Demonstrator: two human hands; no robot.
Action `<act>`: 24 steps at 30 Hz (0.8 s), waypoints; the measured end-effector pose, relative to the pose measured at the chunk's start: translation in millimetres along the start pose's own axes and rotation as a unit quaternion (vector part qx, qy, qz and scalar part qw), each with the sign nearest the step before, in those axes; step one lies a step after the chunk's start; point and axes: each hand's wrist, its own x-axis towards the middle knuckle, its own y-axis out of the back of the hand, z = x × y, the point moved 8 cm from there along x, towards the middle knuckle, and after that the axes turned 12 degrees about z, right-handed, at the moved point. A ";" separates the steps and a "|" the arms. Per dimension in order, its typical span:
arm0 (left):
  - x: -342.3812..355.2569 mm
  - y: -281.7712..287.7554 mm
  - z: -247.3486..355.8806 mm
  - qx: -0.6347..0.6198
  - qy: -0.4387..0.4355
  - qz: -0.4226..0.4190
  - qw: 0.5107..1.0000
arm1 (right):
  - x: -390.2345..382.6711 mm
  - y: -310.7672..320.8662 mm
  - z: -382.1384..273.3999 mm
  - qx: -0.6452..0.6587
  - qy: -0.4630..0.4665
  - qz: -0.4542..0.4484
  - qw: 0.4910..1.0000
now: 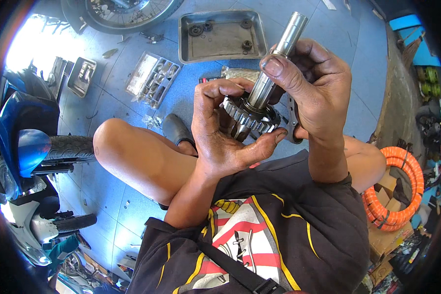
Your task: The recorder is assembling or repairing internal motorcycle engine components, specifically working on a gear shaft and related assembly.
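Close in front of my chest, both hands hold a greasy splined gear shaft [262, 92] at a slant, its smooth bright end pointing up and away. My left hand [219, 130] wraps round a toothed metal gear [245, 116] on the lower part of the shaft, thumb along the gear's near side. Higher up, my right hand [318, 81] pinches the shaft between thumb and fingers near a small ring. Fingers and palm hide much of the shaft's lower end. Dark grease stains my fingers.
Beyond the hands, a metal tray [222, 55] holds several small gears. A compartment box [154, 78] of small parts and a smaller tray [82, 77] lie on the blue tiled floor. A wheel [127, 19] stands at the back, motorcycles at left, an orange hose coil [416, 191] at right.
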 end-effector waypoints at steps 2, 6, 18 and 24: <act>0.8 1.4 3.4 0.026 0.003 0.000 1.000 | 0.2 1.3 -0.7 -0.002 0.018 0.003 1.000; -1.0 -6.6 7.0 -0.018 0.052 0.014 0.998 | 0.3 3.9 -5.1 -0.021 0.032 0.007 0.999; -8.6 -11.7 -0.5 -0.101 0.150 -0.001 0.984 | 0.3 4.9 -7.5 -0.005 0.060 0.023 0.998; -14.3 -16.8 -19.3 -0.251 0.327 -0.031 0.911 | 0.7 0.2 -4.3 -0.076 0.049 -0.013 0.996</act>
